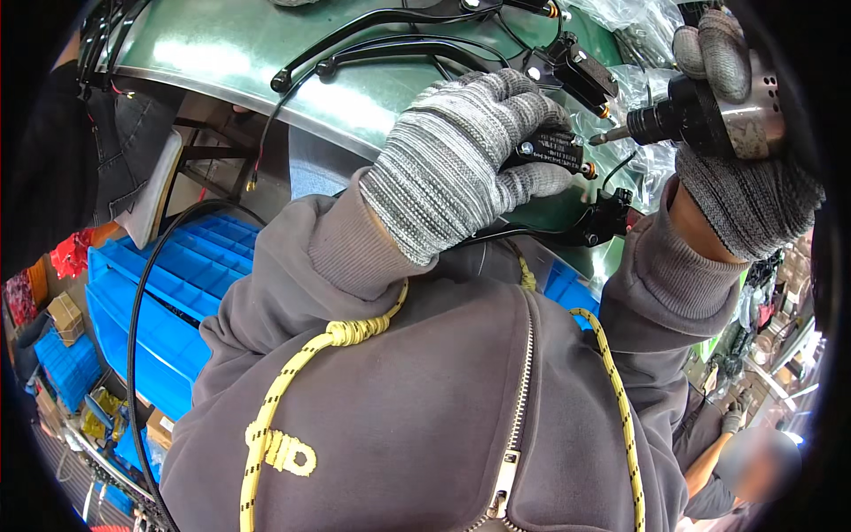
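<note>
My left hand (452,160), in a grey striped knit glove, is closed around a black brake lever assembly. Its small rectangular fluid reservoir (551,149) shows between thumb and fingers, with screws at its corners. In my gloved right hand (749,199) is a power screwdriver (745,115) with a black nose and a metal-coloured body. The bit (610,136) points left, its tip at or very near a screw on the reservoir's right end; contact is hard to make out. Just beyond my left hand lie more black brake levers (399,49), one with a similar reservoir (585,78).
The green worktop (204,55) carries the levers and crumpled clear plastic bags (634,93). Blue plastic crates (168,293) stand at the left, with a black cable (133,355) hanging before them. A person in dark clothes (124,168) is at far left, another person (709,457) at lower right.
</note>
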### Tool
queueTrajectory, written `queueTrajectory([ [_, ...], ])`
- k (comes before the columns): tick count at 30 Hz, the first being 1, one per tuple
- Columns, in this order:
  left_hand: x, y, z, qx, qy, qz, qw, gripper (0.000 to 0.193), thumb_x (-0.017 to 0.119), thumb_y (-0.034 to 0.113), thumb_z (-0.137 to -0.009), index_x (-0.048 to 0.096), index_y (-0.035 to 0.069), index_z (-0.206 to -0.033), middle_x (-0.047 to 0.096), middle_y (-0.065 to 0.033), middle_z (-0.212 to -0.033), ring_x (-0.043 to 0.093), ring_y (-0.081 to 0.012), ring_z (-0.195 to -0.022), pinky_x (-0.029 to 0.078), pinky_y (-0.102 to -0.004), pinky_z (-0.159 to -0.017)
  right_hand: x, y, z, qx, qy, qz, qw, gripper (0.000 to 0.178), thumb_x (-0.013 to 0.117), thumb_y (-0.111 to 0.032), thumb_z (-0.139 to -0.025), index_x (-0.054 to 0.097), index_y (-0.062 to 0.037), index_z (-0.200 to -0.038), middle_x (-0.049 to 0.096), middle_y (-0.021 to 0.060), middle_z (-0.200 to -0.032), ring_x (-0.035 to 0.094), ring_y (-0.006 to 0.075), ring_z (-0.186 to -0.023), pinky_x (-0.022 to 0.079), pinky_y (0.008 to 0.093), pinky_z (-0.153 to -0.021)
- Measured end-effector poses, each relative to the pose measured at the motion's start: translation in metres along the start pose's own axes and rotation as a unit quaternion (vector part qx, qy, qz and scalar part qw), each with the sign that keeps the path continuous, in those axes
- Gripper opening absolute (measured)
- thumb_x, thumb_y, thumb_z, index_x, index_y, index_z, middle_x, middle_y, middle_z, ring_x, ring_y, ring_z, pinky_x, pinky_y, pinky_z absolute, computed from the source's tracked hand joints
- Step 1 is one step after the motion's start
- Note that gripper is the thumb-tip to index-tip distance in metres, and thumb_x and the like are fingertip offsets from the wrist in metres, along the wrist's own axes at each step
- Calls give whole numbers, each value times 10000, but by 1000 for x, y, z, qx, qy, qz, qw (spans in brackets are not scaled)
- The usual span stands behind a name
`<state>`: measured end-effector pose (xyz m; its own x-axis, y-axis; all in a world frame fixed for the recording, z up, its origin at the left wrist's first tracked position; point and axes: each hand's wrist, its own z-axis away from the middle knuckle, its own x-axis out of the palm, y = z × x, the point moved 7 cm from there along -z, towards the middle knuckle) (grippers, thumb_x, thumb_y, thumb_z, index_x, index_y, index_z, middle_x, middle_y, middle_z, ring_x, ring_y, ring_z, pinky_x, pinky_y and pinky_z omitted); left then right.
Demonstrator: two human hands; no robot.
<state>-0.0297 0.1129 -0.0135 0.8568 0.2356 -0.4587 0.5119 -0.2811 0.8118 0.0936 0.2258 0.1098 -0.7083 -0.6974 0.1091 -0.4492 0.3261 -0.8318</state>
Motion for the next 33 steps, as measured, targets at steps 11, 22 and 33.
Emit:
queueTrajectory([
  [11, 0, 2, 2, 14, 2, 5, 1000, 450, 839, 297, -778, 697, 78, -1145, 631, -184, -1215, 631, -351, -1116, 521, -423, -967, 2, 3, 3, 6, -10, -1, 1000, 422, 612, -142, -914, 537, 29, -1292, 665, 132, -1048, 654, 159, -775, 561, 306, -687],
  [22, -1, 12, 0, 69, 16, -49, 996, 447, 808, 311, -785, 691, 27, -1110, 664, -208, -1117, 652, -380, -1029, 544, -439, -897, 3, 6, 1, 10, -10, 2, 1000, 414, 605, -142, -917, 542, 28, -1289, 659, 135, -1057, 650, 165, -788, 557, 314, -702],
  [33, -3, 12, 2, 78, 24, -76, 994, 478, 815, 330, -773, 692, 25, -1119, 667, -204, -1107, 659, -376, -1009, 549, -438, -868, 5, 7, 1, 15, -13, 3, 1000, 407, 598, -142, -920, 547, 27, -1286, 653, 138, -1065, 646, 170, -801, 553, 322, -716],
])
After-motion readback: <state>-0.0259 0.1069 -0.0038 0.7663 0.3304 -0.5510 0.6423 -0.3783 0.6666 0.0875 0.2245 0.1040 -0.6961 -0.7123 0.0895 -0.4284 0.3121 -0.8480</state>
